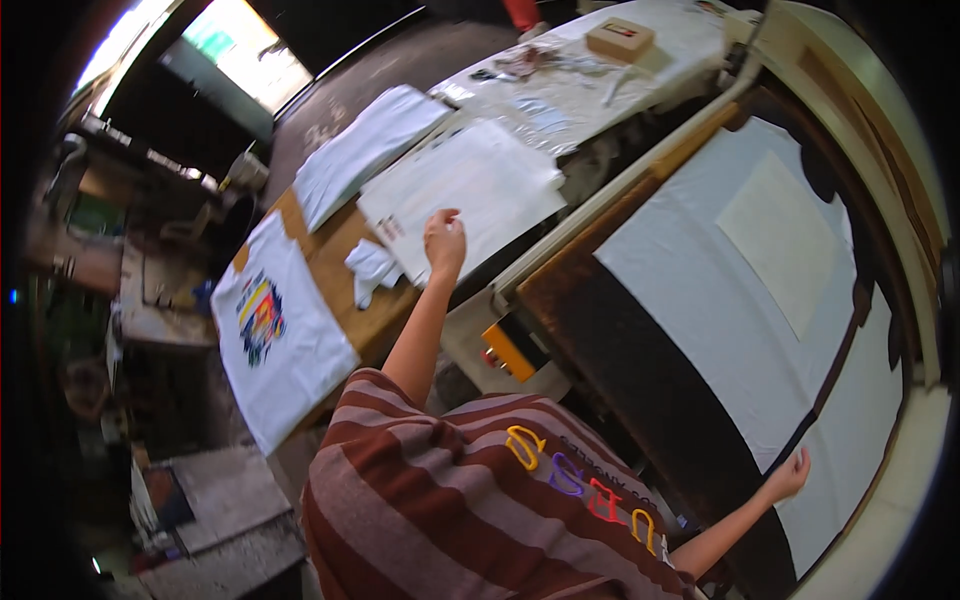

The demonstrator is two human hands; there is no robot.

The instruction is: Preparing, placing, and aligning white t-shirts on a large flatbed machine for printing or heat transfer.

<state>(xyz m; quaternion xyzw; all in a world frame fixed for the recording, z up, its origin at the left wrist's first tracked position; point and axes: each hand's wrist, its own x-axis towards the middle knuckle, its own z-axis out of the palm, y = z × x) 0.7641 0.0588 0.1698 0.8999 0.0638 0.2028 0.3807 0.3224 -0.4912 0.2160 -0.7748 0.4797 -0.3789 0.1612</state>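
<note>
**White sheet reached for beside the heat press**

The left hand (pixel 445 240) is stretched out over a large white sheet (pixel 470 185) lying on the wooden surface (pixel 340 260); its grip is curled together at the sheet's near edge, and whether the edge is actually pinched cannot be told. The right hand (pixel 790 475) rests on the white garment (pixel 740 300) spread across the press bed, its grip apart and flat. A pale square transfer sheet (pixel 780 240) lies on that garment. By judgement, the step in hand is the fetching of the sheet; a firm pinch of its edge and a clean lift are called for next. A printed white T-shirt (pixel 275 335) hangs over the surface's end. One container is seen, a shut cardboard box (pixel 620 38) far off; its contents are hidden.
</note>
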